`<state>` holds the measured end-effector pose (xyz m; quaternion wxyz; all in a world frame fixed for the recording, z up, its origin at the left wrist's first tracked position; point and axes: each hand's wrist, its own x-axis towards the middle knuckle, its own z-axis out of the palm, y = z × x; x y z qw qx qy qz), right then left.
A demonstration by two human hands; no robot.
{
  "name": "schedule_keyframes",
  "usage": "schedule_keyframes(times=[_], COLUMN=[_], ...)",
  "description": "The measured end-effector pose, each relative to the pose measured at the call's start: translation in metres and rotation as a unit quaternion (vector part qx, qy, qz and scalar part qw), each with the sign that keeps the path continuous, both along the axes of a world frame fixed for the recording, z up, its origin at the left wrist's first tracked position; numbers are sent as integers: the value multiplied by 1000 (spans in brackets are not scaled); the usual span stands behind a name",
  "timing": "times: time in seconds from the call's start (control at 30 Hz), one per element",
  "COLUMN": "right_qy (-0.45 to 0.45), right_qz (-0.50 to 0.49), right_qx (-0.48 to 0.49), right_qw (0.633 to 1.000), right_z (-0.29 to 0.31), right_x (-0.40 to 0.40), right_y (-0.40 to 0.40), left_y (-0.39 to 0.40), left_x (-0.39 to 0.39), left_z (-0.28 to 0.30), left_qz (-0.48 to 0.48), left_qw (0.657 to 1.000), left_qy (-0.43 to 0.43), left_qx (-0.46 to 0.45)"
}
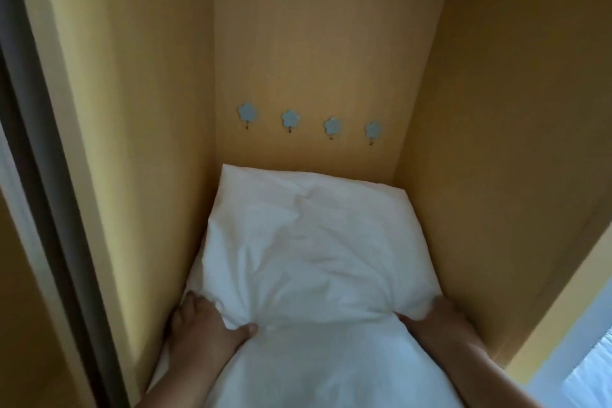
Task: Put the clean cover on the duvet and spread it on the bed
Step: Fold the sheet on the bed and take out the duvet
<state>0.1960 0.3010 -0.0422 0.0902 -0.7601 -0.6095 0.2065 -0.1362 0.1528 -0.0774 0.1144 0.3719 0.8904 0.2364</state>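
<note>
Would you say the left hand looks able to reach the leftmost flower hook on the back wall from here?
Probably not without letting go: the left hand grips the white bedding low down, and the leftmost flower hook sits well beyond it, above the bedding's far edge.

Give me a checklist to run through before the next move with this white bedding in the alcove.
1. Left hand grip on the white bedding: ok, thumb over a fold.
2. Right hand grip: cannot tell, fingers hidden under the fabric.
3. Far corners reach the back wall: ok.
4. Surface smooth: not ok, creased toward both hands.
5. Flower hooks clear of fabric: ok.
6. Cover closed at the near end: cannot tell.
</note>
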Motion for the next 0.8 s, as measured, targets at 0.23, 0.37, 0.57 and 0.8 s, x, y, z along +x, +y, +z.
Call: schedule_keyframes(times=[0.23, 0.37, 0.57, 0.8], right_qy=[376, 480, 538, 604], right_qz=[-78, -52, -39, 8], right_qx=[12, -102, -98, -115], right_qw=[923, 870, 836, 789], right_z=[28, 35, 24, 30], right_x=[33, 39, 38, 36], right_y=[4, -1, 5, 19], left_y=[-8, -11, 6, 16], left_x=[-25, -29, -6, -8], left_z=[16, 21, 26, 39], left_qz=[-3, 13, -26, -45], left_qw=[899, 789, 841, 735], left_qy=[-394, -600, -525, -639], left_qx=[190, 133, 128, 222])
